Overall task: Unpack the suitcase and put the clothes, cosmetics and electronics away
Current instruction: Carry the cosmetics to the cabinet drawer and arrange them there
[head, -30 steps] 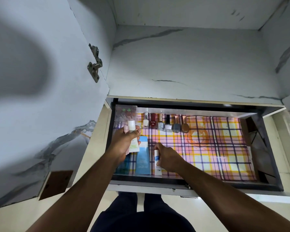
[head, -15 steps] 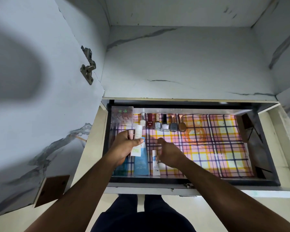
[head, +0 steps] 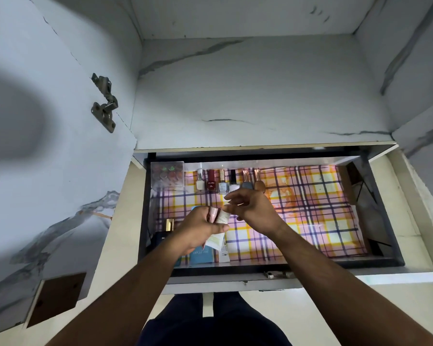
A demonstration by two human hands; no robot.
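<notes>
Transferring small cosmetics from left hand [head: 198,228] to drawer [head: 383,203]. Left hand grasps a cream tube [head: 219,231] and a pink item beside it, held above the drawer's front-left area. Right hand [head: 250,208] reaches in, fingers [head: 231,196] loosely curled at the tube's cap; whether it already pinches the cap, cannot tell. Tube's long axis runs front to back, cap toward the nail polish row [head: 229,182], flat tail toward the person. Judgement: pinch at the cap, draw one item only, lay it flat alongside the blue tube [head: 201,254] on the checked liner [head: 310,208].
</notes>
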